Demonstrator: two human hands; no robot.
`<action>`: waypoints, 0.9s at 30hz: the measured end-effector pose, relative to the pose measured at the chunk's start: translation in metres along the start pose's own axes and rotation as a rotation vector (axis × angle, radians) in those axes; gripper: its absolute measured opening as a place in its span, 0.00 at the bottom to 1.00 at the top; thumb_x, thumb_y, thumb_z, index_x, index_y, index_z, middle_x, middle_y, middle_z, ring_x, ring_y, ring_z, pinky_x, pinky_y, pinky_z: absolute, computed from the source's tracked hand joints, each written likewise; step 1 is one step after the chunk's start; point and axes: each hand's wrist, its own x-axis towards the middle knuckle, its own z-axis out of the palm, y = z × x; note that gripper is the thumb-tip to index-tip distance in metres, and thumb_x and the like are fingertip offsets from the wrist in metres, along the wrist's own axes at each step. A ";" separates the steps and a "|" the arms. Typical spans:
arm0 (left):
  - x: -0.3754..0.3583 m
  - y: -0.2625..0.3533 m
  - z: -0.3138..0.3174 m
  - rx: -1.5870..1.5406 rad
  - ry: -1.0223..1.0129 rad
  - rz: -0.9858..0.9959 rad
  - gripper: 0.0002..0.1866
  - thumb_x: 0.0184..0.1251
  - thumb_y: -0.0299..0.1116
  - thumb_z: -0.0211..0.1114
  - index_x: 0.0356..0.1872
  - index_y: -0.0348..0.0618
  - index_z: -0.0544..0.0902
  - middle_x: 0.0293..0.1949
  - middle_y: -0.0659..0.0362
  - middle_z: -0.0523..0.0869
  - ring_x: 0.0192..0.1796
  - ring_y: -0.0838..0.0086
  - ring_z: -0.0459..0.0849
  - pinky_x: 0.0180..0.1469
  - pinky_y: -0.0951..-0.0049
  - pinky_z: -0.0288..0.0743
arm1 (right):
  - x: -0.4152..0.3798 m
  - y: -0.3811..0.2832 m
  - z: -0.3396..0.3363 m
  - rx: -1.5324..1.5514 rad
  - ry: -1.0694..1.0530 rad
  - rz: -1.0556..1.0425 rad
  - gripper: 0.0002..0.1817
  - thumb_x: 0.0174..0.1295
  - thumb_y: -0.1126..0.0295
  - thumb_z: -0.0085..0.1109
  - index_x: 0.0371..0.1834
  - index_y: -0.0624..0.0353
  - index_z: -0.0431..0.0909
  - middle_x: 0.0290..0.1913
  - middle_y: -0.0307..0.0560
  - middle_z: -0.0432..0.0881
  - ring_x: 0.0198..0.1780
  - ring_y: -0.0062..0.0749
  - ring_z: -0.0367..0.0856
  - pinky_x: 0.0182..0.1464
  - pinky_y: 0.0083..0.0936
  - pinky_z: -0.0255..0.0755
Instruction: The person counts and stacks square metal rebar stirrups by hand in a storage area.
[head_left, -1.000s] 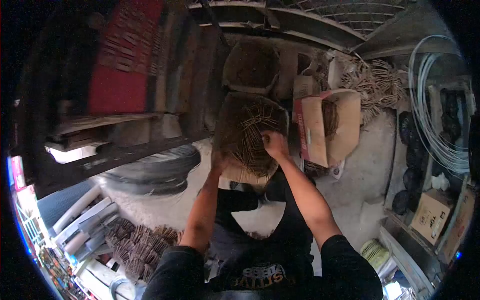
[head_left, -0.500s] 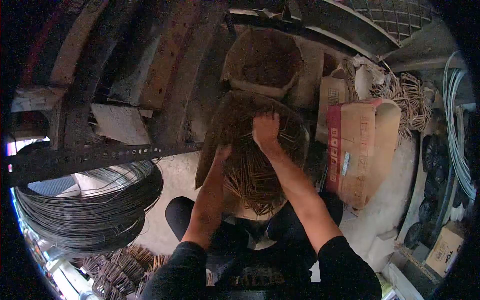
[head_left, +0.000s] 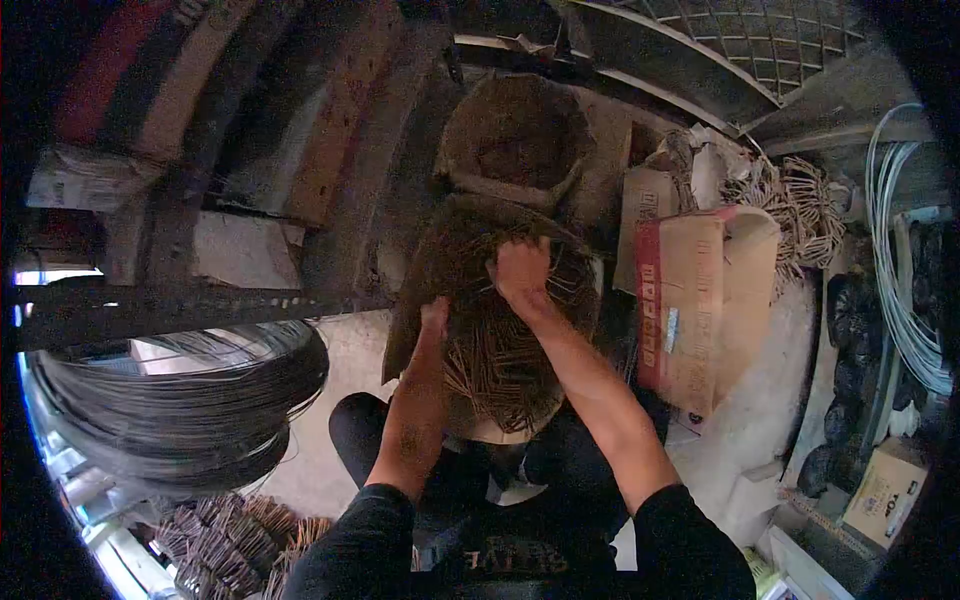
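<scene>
A pile of brown, rusty-looking bent wire pieces (head_left: 495, 375) lies between my knees on an opened-out cardboard or sack-like container (head_left: 412, 330). My right hand (head_left: 522, 270) is closed over the upper part of the pile, its fingers curled round bent wire there. At the pile's left side is my left hand (head_left: 436, 312), near the container's raised edge. Its fingers are lost in shadow, so what they hold does not show.
Beyond the pile stands an open sack or box (head_left: 520, 145) with dark contents. A cardboard carton (head_left: 690, 310) is on the right, with more bent wire (head_left: 805, 215) behind it. Coils of dark wire (head_left: 170, 420) are at left below a perforated metal bar (head_left: 220, 305). Pale wire coils (head_left: 890, 260) hang far right.
The view has shifted slightly. My right hand is a little lower and nearer my body over the pile, still closed. My left hand stays at the pile's left side.
</scene>
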 end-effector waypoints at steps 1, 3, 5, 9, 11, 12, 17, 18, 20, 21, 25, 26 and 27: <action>0.006 -0.004 -0.007 -0.286 -0.044 0.015 0.20 0.85 0.36 0.56 0.69 0.40 0.82 0.66 0.54 0.84 0.62 0.53 0.83 0.65 0.53 0.78 | -0.005 -0.002 -0.019 0.011 0.001 0.001 0.20 0.66 0.51 0.71 0.39 0.60 0.88 0.34 0.56 0.87 0.42 0.50 0.85 0.58 0.54 0.67; -0.003 0.000 -0.010 -0.803 -0.145 0.019 0.20 0.86 0.35 0.55 0.69 0.39 0.81 0.66 0.54 0.84 0.62 0.53 0.83 0.65 0.53 0.77 | -0.018 -0.006 -0.059 0.114 0.052 0.032 0.17 0.65 0.54 0.72 0.39 0.59 0.88 0.33 0.54 0.87 0.39 0.51 0.86 0.54 0.52 0.68; -0.068 0.024 0.003 -0.513 -0.252 0.269 0.23 0.83 0.41 0.59 0.70 0.39 0.80 0.67 0.52 0.83 0.63 0.54 0.82 0.67 0.53 0.75 | -0.039 -0.009 -0.111 0.207 0.105 0.057 0.15 0.65 0.56 0.72 0.37 0.58 0.88 0.31 0.53 0.87 0.38 0.51 0.86 0.52 0.52 0.68; -0.205 0.099 0.048 -0.193 -0.302 0.691 0.23 0.81 0.42 0.63 0.66 0.37 0.80 0.60 0.51 0.84 0.57 0.62 0.81 0.60 0.58 0.74 | -0.094 -0.016 -0.241 0.499 0.106 0.271 0.10 0.63 0.62 0.73 0.36 0.57 0.87 0.30 0.46 0.88 0.34 0.52 0.86 0.49 0.47 0.72; -0.339 0.181 0.124 0.328 0.165 0.223 0.19 0.80 0.40 0.66 0.61 0.37 0.85 0.47 0.57 0.84 0.47 0.68 0.80 0.50 0.62 0.73 | -0.126 -0.021 -0.308 0.651 0.051 0.453 0.11 0.61 0.61 0.76 0.39 0.54 0.88 0.34 0.46 0.90 0.41 0.48 0.88 0.56 0.46 0.70; -0.397 0.220 0.156 0.460 0.199 0.167 0.17 0.80 0.39 0.67 0.58 0.37 0.87 0.41 0.59 0.84 0.42 0.71 0.79 0.46 0.64 0.72 | -0.141 -0.023 -0.339 0.745 0.093 0.476 0.11 0.61 0.64 0.77 0.39 0.58 0.87 0.33 0.46 0.90 0.38 0.39 0.88 0.47 0.39 0.73; -0.538 0.291 0.192 0.348 0.001 0.118 0.14 0.78 0.37 0.71 0.55 0.38 0.91 0.30 0.65 0.85 0.31 0.82 0.76 0.34 0.70 0.70 | -0.200 -0.033 -0.490 0.832 0.185 0.526 0.11 0.64 0.68 0.77 0.41 0.63 0.85 0.31 0.40 0.86 0.33 0.20 0.79 0.39 0.25 0.75; -0.561 0.316 0.205 0.338 0.001 0.137 0.14 0.78 0.37 0.71 0.55 0.38 0.91 0.30 0.65 0.85 0.31 0.82 0.76 0.34 0.70 0.70 | -0.204 -0.035 -0.517 0.887 0.167 0.587 0.11 0.65 0.68 0.77 0.41 0.62 0.85 0.31 0.37 0.85 0.33 0.19 0.78 0.39 0.24 0.75; -0.633 0.384 0.244 0.409 -0.020 0.213 0.15 0.78 0.35 0.71 0.56 0.35 0.90 0.34 0.63 0.88 0.35 0.81 0.81 0.39 0.73 0.74 | -0.210 -0.029 -0.545 0.900 0.207 0.544 0.11 0.64 0.69 0.77 0.40 0.62 0.85 0.31 0.36 0.85 0.32 0.18 0.77 0.38 0.23 0.74; -0.657 0.406 0.254 0.444 -0.029 0.248 0.15 0.77 0.34 0.72 0.56 0.33 0.90 0.36 0.63 0.89 0.37 0.81 0.83 0.41 0.74 0.77 | -0.208 -0.031 -0.565 0.907 0.237 0.522 0.10 0.64 0.69 0.78 0.39 0.61 0.84 0.32 0.35 0.85 0.32 0.18 0.77 0.38 0.22 0.74; -0.691 0.466 0.262 0.506 -0.058 0.499 0.16 0.79 0.35 0.70 0.55 0.31 0.89 0.45 0.56 0.93 0.50 0.73 0.88 0.56 0.72 0.80 | -0.189 -0.041 -0.624 1.041 0.253 0.454 0.17 0.64 0.68 0.77 0.52 0.60 0.83 0.36 0.41 0.87 0.35 0.26 0.81 0.39 0.28 0.76; -0.678 0.472 0.250 0.618 -0.073 0.583 0.14 0.78 0.34 0.71 0.55 0.36 0.90 0.47 0.54 0.93 0.51 0.74 0.88 0.56 0.71 0.80 | -0.182 -0.044 -0.637 1.082 0.182 0.481 0.20 0.67 0.68 0.76 0.58 0.60 0.81 0.36 0.42 0.87 0.36 0.25 0.80 0.41 0.29 0.77; -0.703 0.498 0.262 0.521 -0.095 0.546 0.17 0.77 0.36 0.72 0.57 0.35 0.90 0.51 0.56 0.93 0.52 0.76 0.86 0.57 0.73 0.78 | -0.176 -0.051 -0.646 1.111 0.186 0.460 0.21 0.68 0.67 0.75 0.61 0.57 0.82 0.38 0.42 0.87 0.36 0.26 0.81 0.45 0.27 0.77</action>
